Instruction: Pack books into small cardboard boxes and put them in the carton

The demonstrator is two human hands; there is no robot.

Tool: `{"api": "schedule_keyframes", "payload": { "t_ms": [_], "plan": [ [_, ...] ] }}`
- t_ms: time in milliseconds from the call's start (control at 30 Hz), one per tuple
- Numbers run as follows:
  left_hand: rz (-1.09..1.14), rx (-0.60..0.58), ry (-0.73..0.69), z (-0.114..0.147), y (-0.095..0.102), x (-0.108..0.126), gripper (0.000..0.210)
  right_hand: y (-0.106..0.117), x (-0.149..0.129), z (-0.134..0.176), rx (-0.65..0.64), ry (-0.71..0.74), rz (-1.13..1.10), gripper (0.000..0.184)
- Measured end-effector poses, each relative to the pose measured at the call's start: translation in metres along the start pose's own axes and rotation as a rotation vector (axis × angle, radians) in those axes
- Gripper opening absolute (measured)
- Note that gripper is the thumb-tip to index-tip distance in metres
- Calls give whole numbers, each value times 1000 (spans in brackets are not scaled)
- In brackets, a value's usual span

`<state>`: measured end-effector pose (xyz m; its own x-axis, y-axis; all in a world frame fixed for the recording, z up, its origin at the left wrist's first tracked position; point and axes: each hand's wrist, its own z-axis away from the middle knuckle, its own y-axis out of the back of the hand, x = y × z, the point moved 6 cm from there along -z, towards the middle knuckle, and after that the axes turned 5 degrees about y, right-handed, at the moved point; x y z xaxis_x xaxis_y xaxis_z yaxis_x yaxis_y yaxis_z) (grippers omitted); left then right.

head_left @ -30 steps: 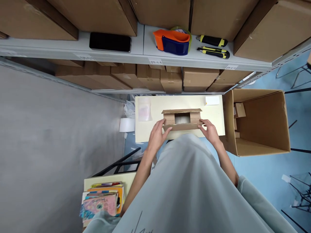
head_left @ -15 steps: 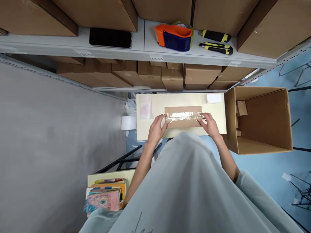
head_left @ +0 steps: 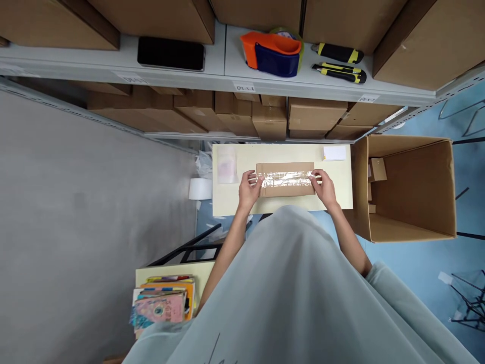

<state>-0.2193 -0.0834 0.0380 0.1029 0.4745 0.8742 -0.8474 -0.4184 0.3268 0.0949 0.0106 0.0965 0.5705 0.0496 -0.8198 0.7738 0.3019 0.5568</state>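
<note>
A flat, closed cardboard box [head_left: 286, 191] lies on the pale table, with a shiny strip of clear tape [head_left: 286, 179] running along its top. My left hand [head_left: 250, 190] grips the box's left end, thumb on the top by the tape and curled fingers at the end face. At the opposite end, my right hand [head_left: 324, 188] holds the box with thumb and fingertips close together near the tape's end. Where the fingers meet the end faces is partly hidden.
On the pale table [head_left: 227, 199] are a translucent packet [head_left: 227, 166] and a small white box [head_left: 334, 153]. A large open carton [head_left: 417, 187] stands right. The shelf ahead holds a phone [head_left: 171, 53], a tape dispenser [head_left: 275, 53] and two utility knives [head_left: 338, 63]. Books [head_left: 162, 306] lie lower left.
My left hand has shifted slightly up and right, its thumb now over the box's top. My right hand has moved a little up around the right end. The view has tilted slightly.
</note>
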Motion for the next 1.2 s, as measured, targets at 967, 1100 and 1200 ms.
{"api": "schedule_keyframes", "payload": {
  "t_ms": [967, 1100, 1200],
  "plan": [
    [134, -211, 109, 11, -52, 3, 54, 33, 34, 28, 78, -95, 78, 41],
    [119, -178, 131, 29, -49, -1, 54, 34, 39, 43, 31, -123, 39, 41],
    [100, -150, 120, 28, -54, -3, 53, 35, 45, 39, 33, -116, 27, 41]
  ]
}}
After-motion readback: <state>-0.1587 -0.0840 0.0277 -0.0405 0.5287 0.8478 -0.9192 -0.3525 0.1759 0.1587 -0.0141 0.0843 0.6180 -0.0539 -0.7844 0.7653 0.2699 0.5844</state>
